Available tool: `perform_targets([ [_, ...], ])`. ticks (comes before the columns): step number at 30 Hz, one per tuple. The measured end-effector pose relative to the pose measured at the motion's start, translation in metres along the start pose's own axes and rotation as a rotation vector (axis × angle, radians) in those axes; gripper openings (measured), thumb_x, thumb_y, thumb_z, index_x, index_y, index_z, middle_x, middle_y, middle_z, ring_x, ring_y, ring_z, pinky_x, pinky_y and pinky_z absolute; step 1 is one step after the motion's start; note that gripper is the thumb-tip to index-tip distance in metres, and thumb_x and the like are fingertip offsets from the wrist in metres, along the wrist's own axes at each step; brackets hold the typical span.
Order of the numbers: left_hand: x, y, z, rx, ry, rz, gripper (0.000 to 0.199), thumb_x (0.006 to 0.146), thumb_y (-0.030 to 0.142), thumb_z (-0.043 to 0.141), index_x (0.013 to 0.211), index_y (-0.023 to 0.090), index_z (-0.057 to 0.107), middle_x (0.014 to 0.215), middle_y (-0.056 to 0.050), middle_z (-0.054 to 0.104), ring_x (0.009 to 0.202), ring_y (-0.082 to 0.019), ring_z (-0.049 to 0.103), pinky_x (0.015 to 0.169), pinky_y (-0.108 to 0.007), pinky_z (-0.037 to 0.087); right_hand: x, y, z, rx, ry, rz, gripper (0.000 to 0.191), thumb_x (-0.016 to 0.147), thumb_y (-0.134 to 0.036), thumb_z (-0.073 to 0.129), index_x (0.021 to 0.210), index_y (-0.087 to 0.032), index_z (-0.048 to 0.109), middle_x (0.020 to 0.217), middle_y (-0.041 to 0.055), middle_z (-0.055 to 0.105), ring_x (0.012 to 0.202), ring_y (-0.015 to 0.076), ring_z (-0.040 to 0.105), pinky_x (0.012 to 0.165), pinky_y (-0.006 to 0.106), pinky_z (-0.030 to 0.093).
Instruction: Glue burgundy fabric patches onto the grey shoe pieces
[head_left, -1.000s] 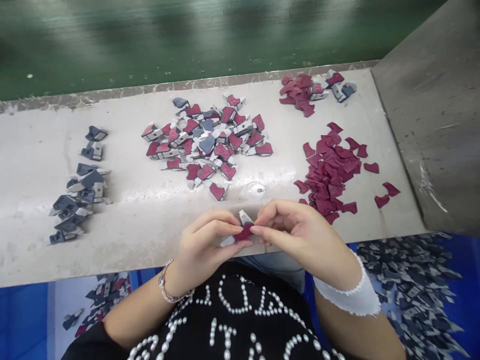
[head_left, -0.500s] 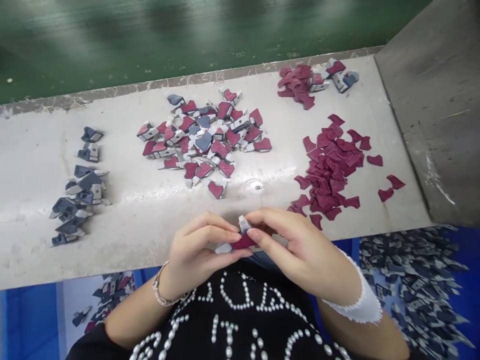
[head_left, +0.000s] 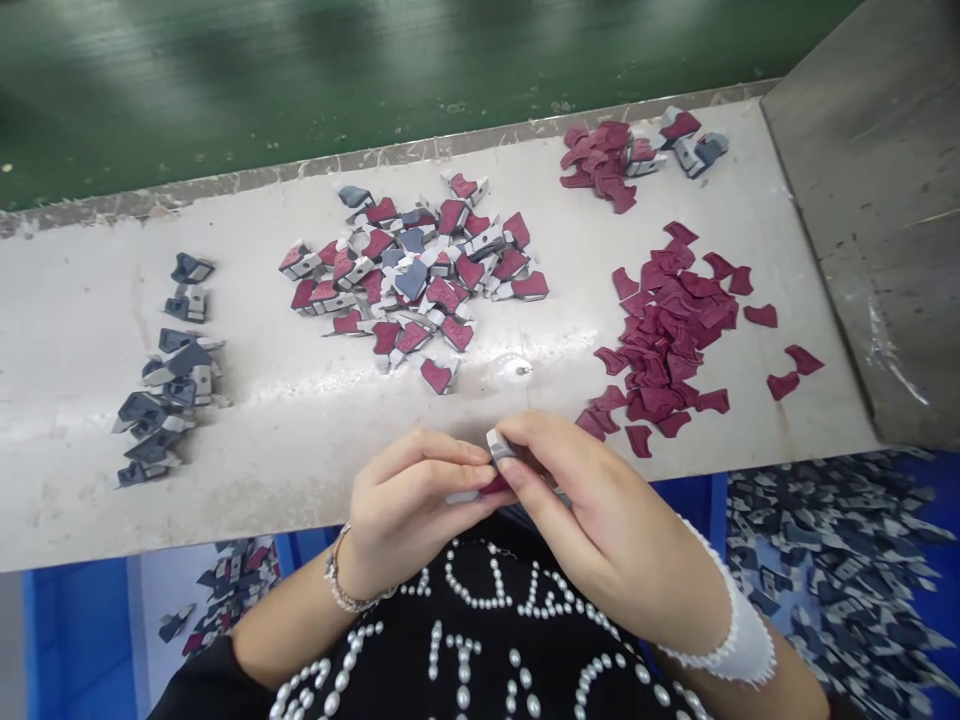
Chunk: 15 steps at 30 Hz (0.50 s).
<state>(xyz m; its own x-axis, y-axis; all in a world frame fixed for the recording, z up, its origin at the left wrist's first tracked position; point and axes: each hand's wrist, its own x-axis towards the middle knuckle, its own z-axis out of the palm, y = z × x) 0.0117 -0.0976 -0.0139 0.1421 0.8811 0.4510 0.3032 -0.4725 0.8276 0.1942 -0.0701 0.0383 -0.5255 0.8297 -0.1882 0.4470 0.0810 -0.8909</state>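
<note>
Here we are at a pale bench (head_left: 97,500), with a green floor (head_left: 225,90) beyond its far edge and a scuffed steel panel (head_left: 862,200) along the right. Out on the bench sits a big heap of maroon-and-grey pieces (head_left: 412,270), with a loose pile of grey pieces (head_left: 169,370) to the left. On the right there's a maroon pile (head_left: 664,340), and behind that a smaller mixed pile (head_left: 615,160). Down below the bench, a blue bin (head_left: 832,570) is brimming with grey pieces.

And the action's right at the bench's front edge, in front of a black pearl-studded shirt (head_left: 465,620)! One small piece (head_left: 499,460) is held up between the hands, its pale grey tip pointing up and away, a pale tail running off low to the left. Its maroon part is mostly buried, so the long axis is hard to call.

The left hand (head_left: 416,510), bracelet (head_left: 345,575) on the wrist, comes in curled, left fingers (head_left: 427,460) closed together and pinching the piece from the left. The right hand (head_left: 600,510), white cuff (head_left: 720,640) at the wrist, presses in from the other side, right fingers (head_left: 540,450) together on the piece. Fingertips nearly meet!
</note>
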Motion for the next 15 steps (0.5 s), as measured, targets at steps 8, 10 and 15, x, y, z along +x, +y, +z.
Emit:
perform_targets([
  [8,-0.0019,0.0012,-0.0045,-0.076,-0.028,-0.088,0.033,0.066,0.013,0.087,0.092,0.015,0.067,0.092,-0.003,0.068,0.08,-0.012,0.069,0.069,-0.022,0.062,-0.005,0.0027,-0.0076,-0.085,-0.048,-0.068,0.015,0.102,-0.017,0.042,0.112,-0.02,0.052,0.1,-0.0012,0.062,0.095,0.0128,0.059,0.083,0.027,0.043],
  [10,-0.0011,0.003,-0.0067,-0.09,-0.038,-0.075,0.033,0.065,0.012,0.088,0.091,0.013,0.067,0.092,-0.003,0.068,0.079,-0.011,0.069,0.068,-0.021,0.062,-0.0067,0.003,-0.0086,-0.092,-0.034,-0.093,0.017,0.101,-0.018,0.042,0.115,-0.02,0.052,0.103,-0.0015,0.063,0.095,0.012,0.059,0.083,0.026,0.044],
  [15,0.0035,0.0053,-0.008,-0.101,-0.06,-0.049,0.032,0.066,0.01,0.087,0.091,0.011,0.067,0.09,-0.004,0.068,0.078,-0.012,0.07,0.068,-0.021,0.063,-0.0065,0.0001,-0.0089,-0.087,-0.04,-0.071,0.017,0.1,-0.019,0.043,0.111,-0.019,0.055,0.095,-0.0012,0.063,0.087,0.0122,0.059,0.078,0.027,0.044],
])
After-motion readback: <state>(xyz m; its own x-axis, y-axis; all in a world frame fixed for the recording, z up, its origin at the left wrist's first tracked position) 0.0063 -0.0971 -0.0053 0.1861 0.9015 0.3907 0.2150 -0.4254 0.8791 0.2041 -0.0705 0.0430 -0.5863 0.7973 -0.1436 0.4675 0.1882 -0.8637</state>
